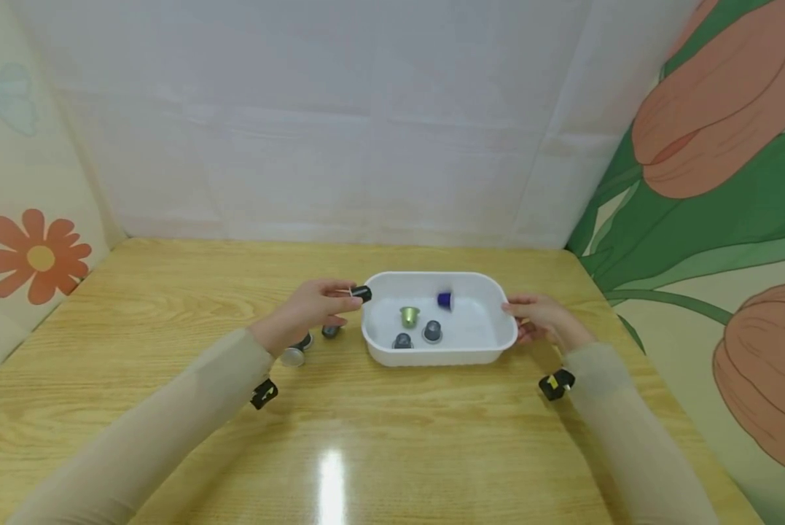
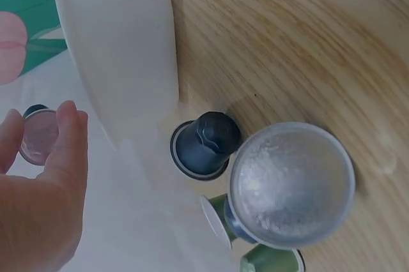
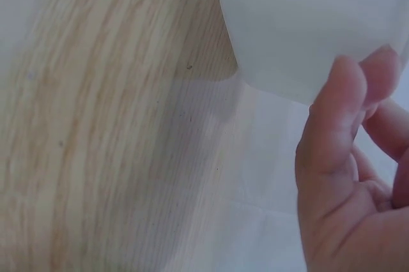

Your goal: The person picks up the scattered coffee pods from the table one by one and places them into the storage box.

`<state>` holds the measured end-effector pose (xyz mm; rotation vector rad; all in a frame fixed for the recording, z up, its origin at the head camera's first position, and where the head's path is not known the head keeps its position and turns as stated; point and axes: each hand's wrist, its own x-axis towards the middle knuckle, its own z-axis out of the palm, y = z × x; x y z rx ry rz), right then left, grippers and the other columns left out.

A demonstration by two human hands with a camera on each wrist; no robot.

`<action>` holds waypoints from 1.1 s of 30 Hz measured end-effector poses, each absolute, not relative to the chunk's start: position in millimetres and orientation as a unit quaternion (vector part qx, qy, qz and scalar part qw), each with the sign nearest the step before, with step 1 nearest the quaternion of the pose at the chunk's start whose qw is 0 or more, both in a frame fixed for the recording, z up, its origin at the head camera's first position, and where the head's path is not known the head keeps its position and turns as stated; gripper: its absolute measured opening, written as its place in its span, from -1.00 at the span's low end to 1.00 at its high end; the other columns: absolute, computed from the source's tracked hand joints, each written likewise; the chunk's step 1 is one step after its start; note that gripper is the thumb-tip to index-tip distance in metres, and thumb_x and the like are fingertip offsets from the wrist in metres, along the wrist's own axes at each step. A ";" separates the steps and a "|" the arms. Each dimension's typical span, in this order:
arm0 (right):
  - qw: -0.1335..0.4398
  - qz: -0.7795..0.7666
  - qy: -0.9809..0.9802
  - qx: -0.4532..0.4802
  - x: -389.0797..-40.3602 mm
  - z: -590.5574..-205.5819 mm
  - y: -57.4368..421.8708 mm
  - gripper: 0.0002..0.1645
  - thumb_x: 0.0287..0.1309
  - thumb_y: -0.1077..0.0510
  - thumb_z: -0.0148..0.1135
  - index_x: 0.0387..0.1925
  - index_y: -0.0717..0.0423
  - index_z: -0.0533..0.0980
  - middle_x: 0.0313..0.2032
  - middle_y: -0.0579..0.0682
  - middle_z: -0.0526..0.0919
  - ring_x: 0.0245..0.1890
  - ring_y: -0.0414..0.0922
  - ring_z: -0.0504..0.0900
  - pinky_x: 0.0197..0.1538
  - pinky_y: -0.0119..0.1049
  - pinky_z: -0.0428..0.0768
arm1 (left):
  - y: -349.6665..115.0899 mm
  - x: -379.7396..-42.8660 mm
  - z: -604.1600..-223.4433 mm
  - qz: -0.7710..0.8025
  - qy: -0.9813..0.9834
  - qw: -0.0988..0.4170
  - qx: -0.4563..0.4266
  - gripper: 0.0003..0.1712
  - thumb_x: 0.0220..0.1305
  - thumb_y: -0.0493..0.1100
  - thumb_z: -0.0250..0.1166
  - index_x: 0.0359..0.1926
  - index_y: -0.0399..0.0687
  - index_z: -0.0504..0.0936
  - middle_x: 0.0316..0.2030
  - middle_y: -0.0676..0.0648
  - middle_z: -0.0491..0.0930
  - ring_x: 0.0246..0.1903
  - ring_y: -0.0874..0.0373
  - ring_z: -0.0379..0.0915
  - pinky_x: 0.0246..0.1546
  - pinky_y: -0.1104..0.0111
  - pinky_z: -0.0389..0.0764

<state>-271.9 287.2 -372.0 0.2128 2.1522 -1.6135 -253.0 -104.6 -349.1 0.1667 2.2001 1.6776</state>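
My left hand (image 1: 310,302) pinches a black coffee capsule (image 1: 362,293) between thumb and fingers, beside the left rim of a white plastic tub (image 1: 444,356). In the left wrist view, the round lid of this held capsule (image 2: 39,136) faces the camera. At the tub's other end, my right hand (image 1: 543,319) grips the rim, its fingers curled at the outer wall. Inside the tub lie a green capsule (image 1: 409,316), a purple capsule (image 1: 444,300) and two grey capsules, one near the middle (image 1: 433,331) and one by the front wall (image 1: 402,341).
Left of the tub, several loose capsules lie on the wooden table (image 1: 399,437), partly hidden under my left hand. Among them are a dark capsule (image 2: 208,144), a silver-lidded capsule (image 2: 291,186) and a green capsule (image 2: 271,259). A white cloth (image 1: 340,131) hangs behind the table.
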 end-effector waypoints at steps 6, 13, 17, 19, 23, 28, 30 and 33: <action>0.220 -0.578 0.782 0.081 -272.4 -371.5 287.2 -0.34 0.42 0.15 0.04 0.38 0.39 0.11 -0.57 -0.09 0.46 -0.67 -0.26 0.51 -0.51 -0.40 0.60 | -94.9 -255.5 -349.4 0.604 0.776 0.173 0.050 -0.33 0.39 -0.18 0.22 0.40 -0.30 0.22 0.28 -0.34 0.33 0.21 -0.16 0.37 0.11 0.11 0.53; 0.219 -0.581 0.780 0.076 -273.2 -372.7 288.3 -0.34 0.42 0.15 0.03 0.39 0.39 0.10 -0.59 -0.10 0.47 -0.68 -0.26 0.51 -0.52 -0.41 0.59 | -82.1 -257.9 -345.7 0.612 0.771 0.170 0.046 -0.30 0.39 -0.17 0.22 0.42 -0.33 0.18 0.28 -0.33 0.35 0.22 -0.18 0.35 0.11 0.15 0.54; 0.219 -0.581 0.781 0.074 -272.4 -371.2 287.7 -0.33 0.42 0.15 0.04 0.39 0.39 0.09 -0.59 -0.10 0.47 -0.67 -0.27 0.51 -0.53 -0.41 0.59 | -73.3 -260.8 -345.7 0.620 0.763 0.177 0.038 -0.32 0.39 -0.21 0.21 0.39 -0.41 0.18 0.24 -0.36 0.38 0.21 -0.19 0.37 0.07 0.20 0.56; 0.219 -0.579 0.782 0.074 -272.5 -371.0 287.8 -0.33 0.42 0.15 0.03 0.39 0.38 0.10 -0.58 -0.10 0.47 -0.67 -0.27 0.51 -0.52 -0.41 0.59 | -68.0 -262.3 -345.5 0.624 0.759 0.181 0.026 -0.33 0.39 -0.24 0.21 0.37 -0.46 0.18 0.21 -0.39 0.41 0.20 -0.19 0.39 0.06 0.23 0.57; 0.220 -0.579 0.781 0.075 -272.9 -371.6 288.1 -0.33 0.42 0.14 0.03 0.40 0.38 0.09 -0.58 -0.09 0.48 -0.67 -0.26 0.51 -0.52 -0.41 0.59 | -58.2 -266.1 -345.5 0.606 0.773 0.187 0.005 -0.36 0.39 -0.21 0.21 0.33 -0.49 0.22 0.19 -0.39 0.44 0.17 -0.16 0.43 0.01 0.28 0.60; 0.219 -0.581 0.780 0.074 -272.8 -372.3 288.8 -0.32 0.42 0.14 0.04 0.40 0.38 0.09 -0.58 -0.09 0.48 -0.67 -0.26 0.52 -0.52 -0.41 0.60 | -46.0 -272.3 -346.8 0.578 0.794 0.187 -0.013 -0.36 0.37 -0.19 0.24 0.31 -0.49 0.26 0.17 -0.38 0.46 0.14 -0.15 0.46 0.02 0.27 0.60; 0.219 -0.581 0.781 0.075 -272.8 -372.8 288.7 -0.32 0.42 0.15 0.04 0.40 0.38 0.09 -0.58 -0.09 0.49 -0.67 -0.26 0.52 -0.52 -0.41 0.60 | -40.4 -274.7 -346.6 0.571 0.800 0.183 -0.016 -0.39 0.37 -0.20 0.24 0.29 -0.50 0.29 0.16 -0.38 0.46 0.13 -0.15 0.47 0.02 0.25 0.60; 0.218 -0.580 0.781 0.074 -273.0 -372.7 288.4 -0.32 0.42 0.15 0.04 0.40 0.38 0.09 -0.58 -0.09 0.48 -0.67 -0.26 0.52 -0.52 -0.40 0.60 | -32.5 -278.6 -346.2 0.570 0.802 0.177 -0.022 -0.42 0.35 -0.24 0.24 0.26 -0.51 0.33 0.16 -0.38 0.46 0.13 -0.15 0.46 0.02 0.24 0.60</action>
